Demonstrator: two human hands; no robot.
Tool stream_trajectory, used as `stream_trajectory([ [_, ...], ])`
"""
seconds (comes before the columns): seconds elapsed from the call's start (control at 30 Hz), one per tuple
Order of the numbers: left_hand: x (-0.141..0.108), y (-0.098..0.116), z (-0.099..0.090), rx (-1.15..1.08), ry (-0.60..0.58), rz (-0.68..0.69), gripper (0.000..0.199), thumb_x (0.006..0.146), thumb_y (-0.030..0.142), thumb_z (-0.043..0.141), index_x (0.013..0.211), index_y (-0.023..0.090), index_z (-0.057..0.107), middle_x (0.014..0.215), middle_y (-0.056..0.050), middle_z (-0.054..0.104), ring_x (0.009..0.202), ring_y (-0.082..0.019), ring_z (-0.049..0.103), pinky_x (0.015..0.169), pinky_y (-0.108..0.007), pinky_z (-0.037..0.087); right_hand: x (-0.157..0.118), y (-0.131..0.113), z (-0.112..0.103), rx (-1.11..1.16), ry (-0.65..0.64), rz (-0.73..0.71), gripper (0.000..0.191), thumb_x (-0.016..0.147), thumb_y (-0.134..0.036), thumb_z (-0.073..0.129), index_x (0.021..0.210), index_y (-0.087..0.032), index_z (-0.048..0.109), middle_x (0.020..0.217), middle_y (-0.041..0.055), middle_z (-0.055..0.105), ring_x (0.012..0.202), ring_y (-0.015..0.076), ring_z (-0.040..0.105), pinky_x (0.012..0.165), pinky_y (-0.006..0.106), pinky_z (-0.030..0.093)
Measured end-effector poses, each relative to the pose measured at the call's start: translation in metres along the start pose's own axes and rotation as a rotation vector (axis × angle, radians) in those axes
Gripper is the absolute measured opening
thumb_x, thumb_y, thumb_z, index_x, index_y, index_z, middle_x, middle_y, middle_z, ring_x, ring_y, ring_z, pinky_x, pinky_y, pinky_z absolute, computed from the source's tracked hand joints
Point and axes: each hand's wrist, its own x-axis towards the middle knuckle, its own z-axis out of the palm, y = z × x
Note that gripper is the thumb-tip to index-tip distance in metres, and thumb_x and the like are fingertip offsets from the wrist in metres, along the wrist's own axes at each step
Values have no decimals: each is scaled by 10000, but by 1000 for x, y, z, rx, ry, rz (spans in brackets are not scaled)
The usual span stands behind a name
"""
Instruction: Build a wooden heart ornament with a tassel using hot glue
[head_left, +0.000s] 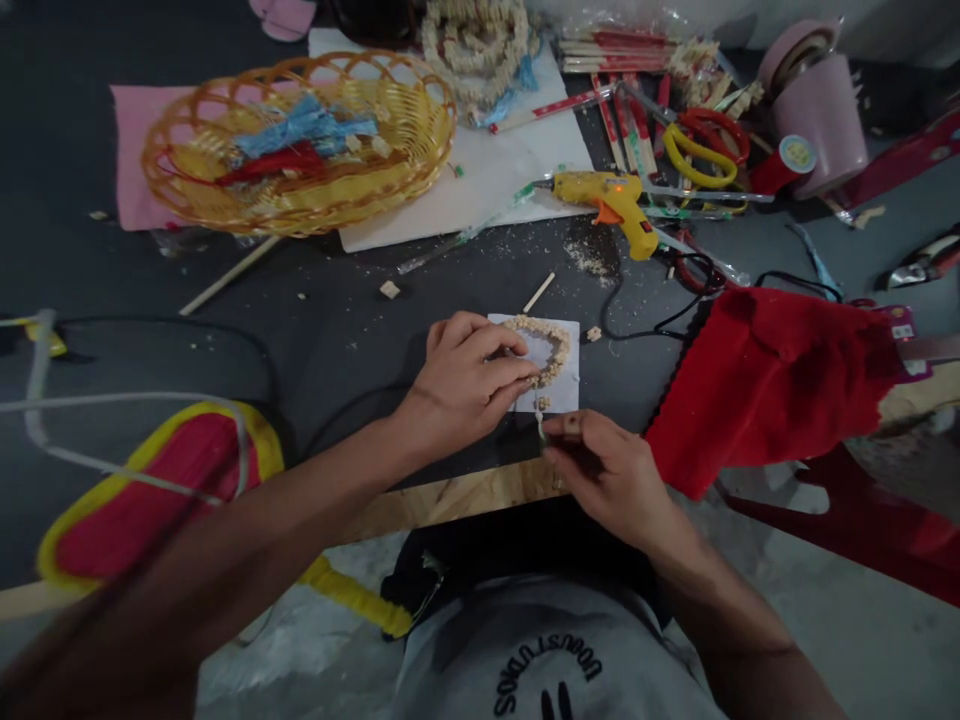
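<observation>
A loop of small pale wooden pieces (556,362) lies on a small white paper (570,394) near the table's front edge. My left hand (472,375) rests over the loop's left side, its fingertips pressed on the lower part of the loop. Just below the paper, my right hand (600,462) pinches a thin pale strand (539,418) between thumb and forefinger. The strand runs up to the bottom of the loop. My left fingers cover part of the loop.
Behind the hands are a yellow glue gun (611,200), scissors (701,160) and a woven basket (300,215) with tassels. Red cloth (772,380) lies at right, a pink-and-yellow pad (165,490) at left. A black cord and a short stick (538,293) lie near the paper.
</observation>
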Motion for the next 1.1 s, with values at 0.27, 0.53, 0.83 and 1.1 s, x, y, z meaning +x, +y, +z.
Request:
stream_trajectory([
  [0.27, 0, -1, 1, -1, 3, 3, 129, 913, 291, 627, 947, 293, 751, 1055, -22, 704, 1045, -253, 520, 862, -433, 353, 3, -4, 6, -96, -55, -100, 149, 935, -143, 553, 1026, -230, 632, 1010, 64, 724, 976, 181, 698, 863, 328, 600],
  [0.53, 0, -3, 2, 5, 8, 53, 141, 937, 295, 607, 981, 281, 740, 1064, -20, 720, 1041, -244, 517, 879, -431, 343, 5, -4, 5, -109, -37, -83, 100, 945, -170, 550, 999, -218, 618, 976, 64, 717, 935, 179, 700, 825, 311, 598],
  [0.83, 1, -2, -3, -46, -14, 19, 187, 963, 319, 567, 1013, 280, 742, 1058, -21, 745, 1040, -243, 530, 904, -438, 336, 6, -4, 0, -31, -18, -60, 80, 943, -175, 556, 984, -205, 619, 962, 61, 711, 902, 151, 700, 781, 261, 589],
  [1.1, 2, 0, -13, -122, -111, -3, 209, 970, 318, 533, 1035, 293, 729, 898, -2, 745, 975, -208, 569, 922, -396, 359, 20, 0, -17, -43, 164, -122, 102, 931, -126, 570, 971, -213, 605, 944, 43, 713, 902, 142, 691, 775, 254, 571],
])
